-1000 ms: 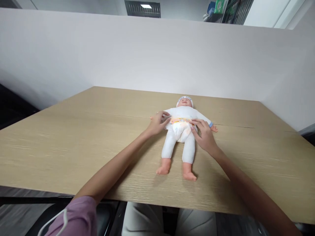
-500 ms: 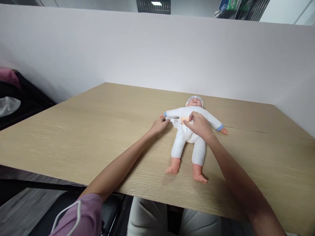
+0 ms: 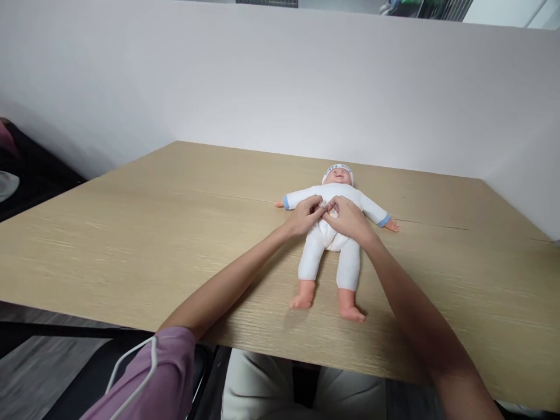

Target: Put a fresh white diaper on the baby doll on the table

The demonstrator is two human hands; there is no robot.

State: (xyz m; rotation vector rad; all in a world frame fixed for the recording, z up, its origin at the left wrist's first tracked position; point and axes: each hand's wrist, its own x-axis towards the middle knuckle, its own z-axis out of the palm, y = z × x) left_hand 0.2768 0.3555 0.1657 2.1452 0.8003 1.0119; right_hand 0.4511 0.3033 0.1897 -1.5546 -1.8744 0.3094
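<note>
A baby doll in a white suit with blue cuffs and a printed white headband lies on its back, feet toward me. Around its hips sits a white diaper. My left hand is closed at the front of the waistband, fingers pinching the diaper's side tab, which they mostly cover. Close against it, my right hand pinches the front edge of the diaper. The fingertips of both hands nearly meet over the doll's belly, so the waistband there is largely hidden.
The doll rests on a wide light wood table with thin seams. A white partition rises behind it. To the left is a dark item with something whitish on it. My legs are below the front edge.
My left hand has moved right, bringing the diaper's side tab from beside the doll onto the front of its waist. My right hand stays at the diaper's front. The view has tilted slightly down.
</note>
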